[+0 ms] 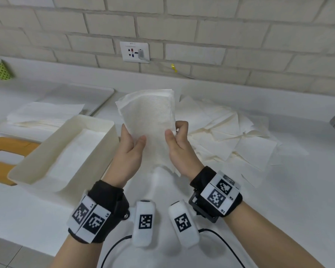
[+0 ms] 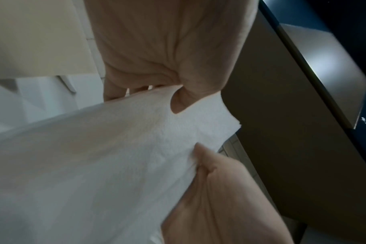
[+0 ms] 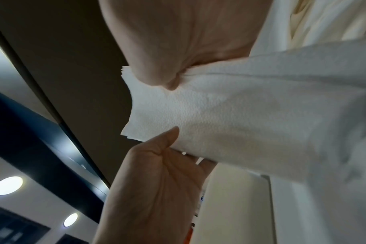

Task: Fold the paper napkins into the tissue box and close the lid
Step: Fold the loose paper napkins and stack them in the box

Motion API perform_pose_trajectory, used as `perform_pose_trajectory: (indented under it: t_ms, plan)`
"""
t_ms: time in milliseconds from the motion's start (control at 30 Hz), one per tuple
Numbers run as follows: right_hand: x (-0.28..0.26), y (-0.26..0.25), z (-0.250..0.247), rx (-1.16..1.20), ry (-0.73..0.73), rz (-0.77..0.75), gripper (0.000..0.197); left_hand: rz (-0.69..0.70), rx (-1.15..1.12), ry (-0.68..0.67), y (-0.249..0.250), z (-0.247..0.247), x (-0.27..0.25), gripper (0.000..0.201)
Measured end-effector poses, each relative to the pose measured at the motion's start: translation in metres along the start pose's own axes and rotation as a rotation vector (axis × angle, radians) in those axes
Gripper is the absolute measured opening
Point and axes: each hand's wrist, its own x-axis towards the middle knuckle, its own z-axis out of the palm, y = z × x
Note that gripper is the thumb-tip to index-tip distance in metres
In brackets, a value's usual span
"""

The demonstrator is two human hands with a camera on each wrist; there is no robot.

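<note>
Both hands hold a thin stack of white paper napkins (image 1: 149, 117) upright in the air above the counter. My left hand (image 1: 132, 136) pinches its left edge, thumb in front and fingers behind. My right hand (image 1: 175, 130) pinches the right edge. The wrist views show the same napkins (image 2: 94, 156) (image 3: 240, 115) with each thumb pressed on the embossed paper. The cream tissue box (image 1: 94, 118) stands open just left of the hands, with flat napkins inside. Its wooden lid (image 1: 6, 149), with an oval slot, lies on the counter at the far left.
A loose pile of unfolded napkins (image 1: 230, 136) spreads over the counter to the right. Another flat napkin stack (image 1: 45, 113) and a white tray (image 1: 97, 93) sit behind the box. A green cup (image 1: 1, 69) stands far left; a wall outlet (image 1: 134, 52) is behind.
</note>
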Motion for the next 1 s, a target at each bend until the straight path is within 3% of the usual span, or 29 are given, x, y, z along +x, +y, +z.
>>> perform_pose_trajectory:
  t_ms: [100, 300, 500, 667, 867, 1000]
  plan:
    - [0.005, 0.007, 0.006, 0.071, -0.033, 0.070, 0.011, -0.025, 0.016, 0.003, -0.004, 0.001, -0.003, 0.037]
    - [0.012, 0.031, 0.016, 0.000, -0.041, 0.222, 0.014, -0.132, 0.058, -0.008, -0.021, 0.000, 0.000, 0.049]
    - [0.015, 0.022, 0.018, 0.075, -0.041, 0.175, 0.014, -0.020, 0.010, 0.088, -0.018, 0.002, 0.005, 0.036]
    - [0.016, 0.033, 0.017, -0.008, -0.055, 0.245, 0.025, -0.122, 0.010, 0.006, -0.029, -0.001, 0.003, 0.039]
    - [0.018, 0.023, 0.022, 0.092, -0.077, 0.170, 0.015, -0.002, -0.035, 0.103, -0.024, -0.003, 0.012, 0.031]
    - [0.019, 0.036, 0.026, 0.026, -0.041, 0.214, 0.025, -0.097, -0.016, 0.055, -0.035, -0.007, 0.011, 0.038]
